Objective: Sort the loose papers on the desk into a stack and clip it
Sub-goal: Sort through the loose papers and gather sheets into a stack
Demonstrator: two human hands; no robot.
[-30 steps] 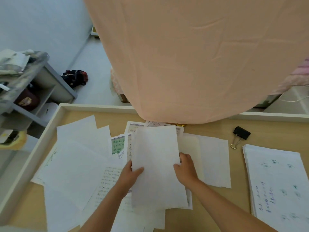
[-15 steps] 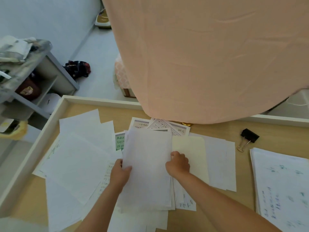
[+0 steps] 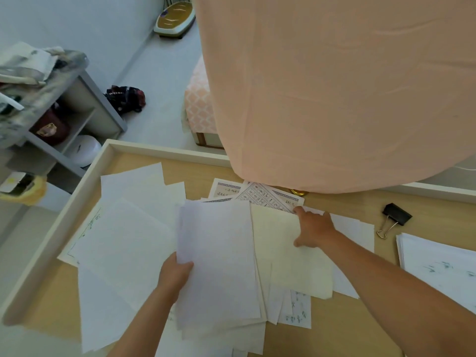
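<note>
Left hand [image 3: 175,276] gripping the gathered stack [image 3: 219,266] by its 9 o'clock edge, right hand [image 3: 313,229] on the cream sheet [image 3: 288,266] at 3 o'clock, its grip cannot be told, binder clip [image 3: 395,217] toward 2 o'clock on the surface [image 3: 347,331]

Counter [image 3: 360,328]: one. Hands: two, a left hand [image 3: 175,276] and a right hand [image 3: 313,229]. Black binder clip [image 3: 395,217]: one. Loose white sheets [image 3: 123,240]: many, too overlapped for an exact count. Held sheaf [image 3: 219,266]: one, its number of sheets not readable. Cream sheet [image 3: 280,256]: one. Printed grid sheets [image 3: 268,197]: at least two. Separate stack [image 3: 438,264]: one. Off the counter: one peach curtain [image 3: 334,86], one grey shelf unit [image 3: 87,99], one floor scale [image 3: 175,19], one dark bag [image 3: 126,97].
</note>
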